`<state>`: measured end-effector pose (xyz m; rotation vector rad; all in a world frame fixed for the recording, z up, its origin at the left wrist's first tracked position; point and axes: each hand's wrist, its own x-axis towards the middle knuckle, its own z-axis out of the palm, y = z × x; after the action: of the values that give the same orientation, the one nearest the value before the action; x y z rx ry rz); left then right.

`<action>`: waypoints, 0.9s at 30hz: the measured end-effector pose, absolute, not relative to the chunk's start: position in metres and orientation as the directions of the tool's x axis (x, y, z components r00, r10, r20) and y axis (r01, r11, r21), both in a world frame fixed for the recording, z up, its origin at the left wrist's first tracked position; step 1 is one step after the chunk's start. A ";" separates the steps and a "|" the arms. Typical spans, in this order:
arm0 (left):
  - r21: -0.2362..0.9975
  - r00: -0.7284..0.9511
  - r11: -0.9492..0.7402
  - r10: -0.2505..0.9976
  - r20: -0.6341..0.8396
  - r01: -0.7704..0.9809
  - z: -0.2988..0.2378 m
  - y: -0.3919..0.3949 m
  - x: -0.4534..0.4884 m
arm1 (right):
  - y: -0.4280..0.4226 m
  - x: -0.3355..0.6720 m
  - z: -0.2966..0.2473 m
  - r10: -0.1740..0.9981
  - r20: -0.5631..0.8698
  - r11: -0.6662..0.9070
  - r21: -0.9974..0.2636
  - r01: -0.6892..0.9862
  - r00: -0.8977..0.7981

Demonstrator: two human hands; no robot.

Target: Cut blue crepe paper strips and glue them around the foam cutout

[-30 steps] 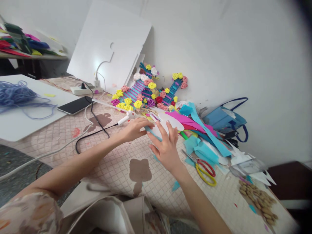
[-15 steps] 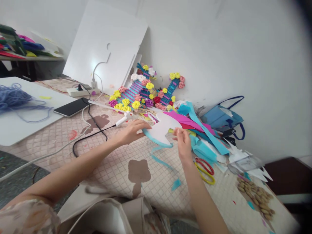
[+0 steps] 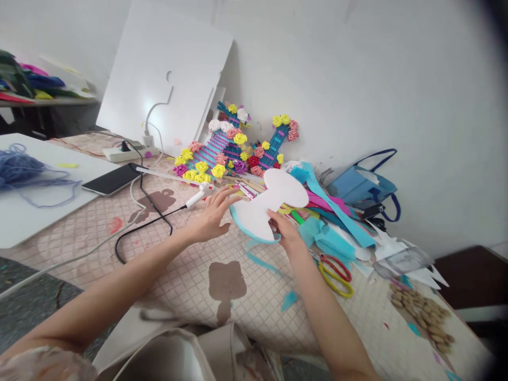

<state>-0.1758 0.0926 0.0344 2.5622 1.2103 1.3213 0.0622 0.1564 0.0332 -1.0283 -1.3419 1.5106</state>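
Observation:
My right hand (image 3: 288, 233) pinches the lower edge of a white cut-out shape (image 3: 270, 203) and holds it tilted up off the table. A light blue strip (image 3: 260, 254) runs round the shape's lower edge and trails onto the tablecloth. My left hand (image 3: 212, 214) hovers just left of the shape, fingers spread and apart, fingertips close to its edge, holding nothing. A white glue gun (image 3: 198, 194) lies right behind my left hand.
Behind the shape stands a craft piece with paper roses (image 3: 234, 148). Coloured paper strips (image 3: 329, 211) pile up to the right, with red-yellow scissors (image 3: 337, 272), a blue bag (image 3: 363, 188) and nuts (image 3: 423, 312). At left lie a phone (image 3: 111, 180), cables, power strip (image 3: 123, 152), white board with yarn (image 3: 19, 169).
My right hand went from lying flat on the white shape to pinching its edge and lifting it upright. My left hand let go of the shape and opened.

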 end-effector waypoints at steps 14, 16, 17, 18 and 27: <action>0.996 0.102 -0.045 0.993 0.052 -0.076 0.013 0.105 -0.166 | 0.143 0.056 0.025 0.971 0.197 0.180 -0.975 -0.127 -0.135; 0.996 0.070 -0.034 0.997 0.040 -0.086 0.013 0.105 -0.164 | 0.141 0.056 0.024 0.969 0.211 0.196 -0.973 -0.120 -0.128; 0.996 0.059 -0.037 0.997 0.042 -0.082 0.013 0.105 -0.164 | 0.140 0.056 0.024 0.968 0.218 0.204 -0.972 -0.117 -0.125; 0.996 0.053 -0.041 0.998 0.045 -0.074 0.014 0.105 -0.164 | 0.139 0.056 0.024 0.967 0.225 0.211 -0.971 -0.115 -0.122; 0.994 0.022 -0.105 0.994 0.105 0.013 0.017 0.103 -0.160 | 0.131 0.060 0.029 0.953 0.291 0.284 -0.955 -0.084 -0.088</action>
<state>-0.1605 0.1025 0.0172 1.3064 1.1520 1.2637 0.0595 0.1313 0.0286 -0.8922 -1.3527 1.0929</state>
